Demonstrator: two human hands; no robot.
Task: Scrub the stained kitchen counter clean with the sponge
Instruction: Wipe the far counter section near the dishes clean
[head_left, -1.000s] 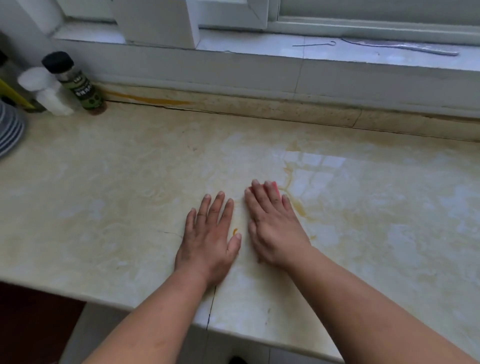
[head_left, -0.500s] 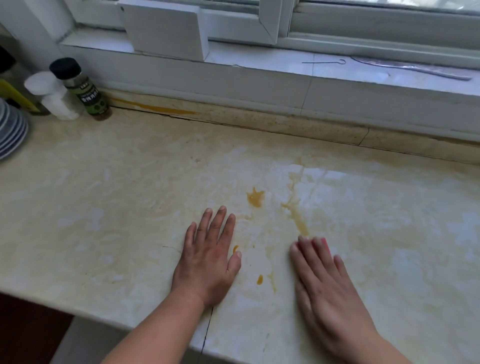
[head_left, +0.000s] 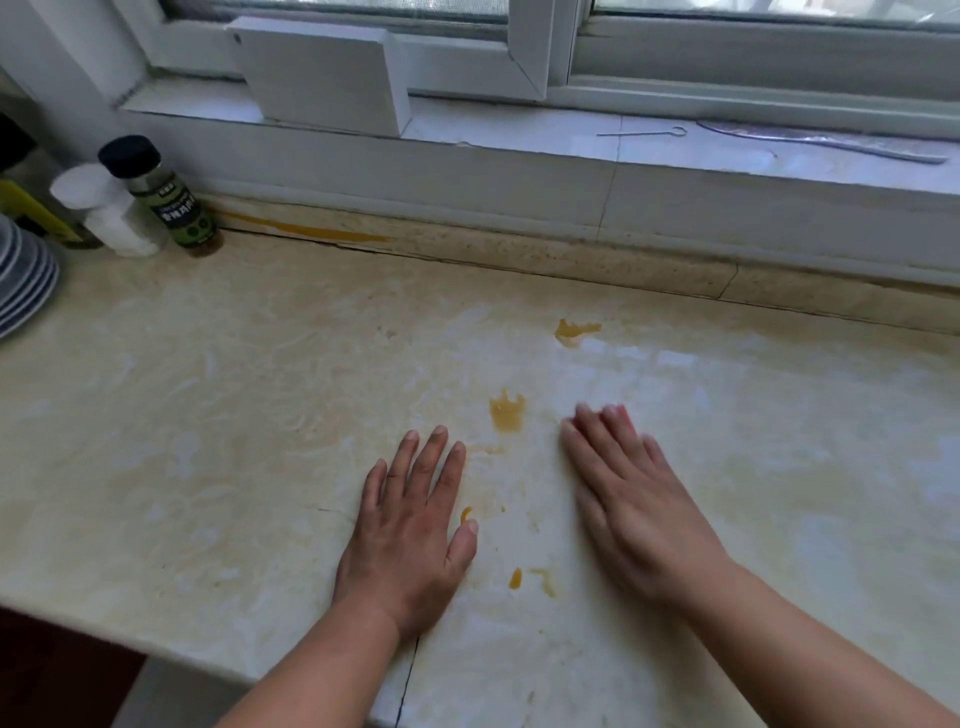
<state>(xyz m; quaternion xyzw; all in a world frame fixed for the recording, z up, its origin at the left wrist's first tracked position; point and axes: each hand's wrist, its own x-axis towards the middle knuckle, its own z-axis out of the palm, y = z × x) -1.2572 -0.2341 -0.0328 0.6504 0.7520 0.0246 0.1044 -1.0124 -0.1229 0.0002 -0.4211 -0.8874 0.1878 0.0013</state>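
Observation:
The cream marble counter (head_left: 218, 415) carries several orange-yellow stains: one blot (head_left: 507, 411) between my fingertips, another (head_left: 574, 329) farther back, small drops (head_left: 515, 578) near the front, and a streak (head_left: 311, 230) along the back ledge. My left hand (head_left: 410, 530) lies flat on the counter, fingers straight. My right hand (head_left: 631, 499) is flat and slightly blurred just right of the stains. Both hands hold nothing. No sponge is in view.
A spice bottle with a black cap (head_left: 166, 200) and a white shaker (head_left: 106, 210) stand at the back left, beside stacked plates (head_left: 23, 280). A white box (head_left: 322, 73) and a thin metal pin (head_left: 644, 133) lie on the window sill. A crack (head_left: 408, 675) runs through the counter's front edge.
My right hand slid away from my left hand to the right, uncovering the stains between them. The view tilted up, showing more of the window sill. My left hand stayed put.

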